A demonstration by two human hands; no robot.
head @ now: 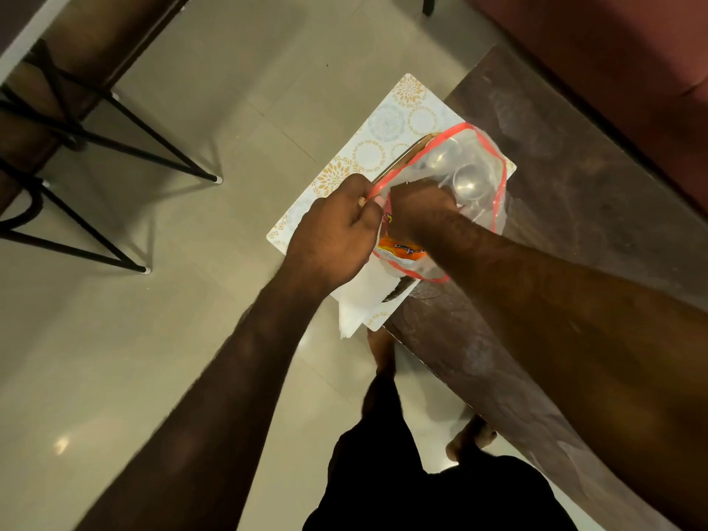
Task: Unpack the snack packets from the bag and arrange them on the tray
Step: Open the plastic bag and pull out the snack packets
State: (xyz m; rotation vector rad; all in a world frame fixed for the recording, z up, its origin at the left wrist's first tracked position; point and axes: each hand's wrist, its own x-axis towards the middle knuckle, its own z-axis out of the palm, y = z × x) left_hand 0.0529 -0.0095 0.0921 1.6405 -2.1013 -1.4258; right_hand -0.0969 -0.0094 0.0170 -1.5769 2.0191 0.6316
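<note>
A clear plastic bag with a red rim [494, 178] lies on a white patterned tray [383, 124] that overhangs the dark table's corner. My left hand [337, 224] pinches the bag's red rim at its near-left side and holds the mouth wide. My right hand [421, 208] reaches down inside the bag; its fingers are hidden by the hand's back. An orange snack packet [402, 252] shows inside the bag below my right wrist. Round shiny steel pieces [467, 182] show through the plastic at the bag's far side.
The dark brown table [574, 193] runs from the tray toward the lower right. A maroon sofa [613, 51] stands behind it. A table with black metal legs [126, 147] stands on the tiled floor at the left. White paper [360, 297] lies on the tray's near end.
</note>
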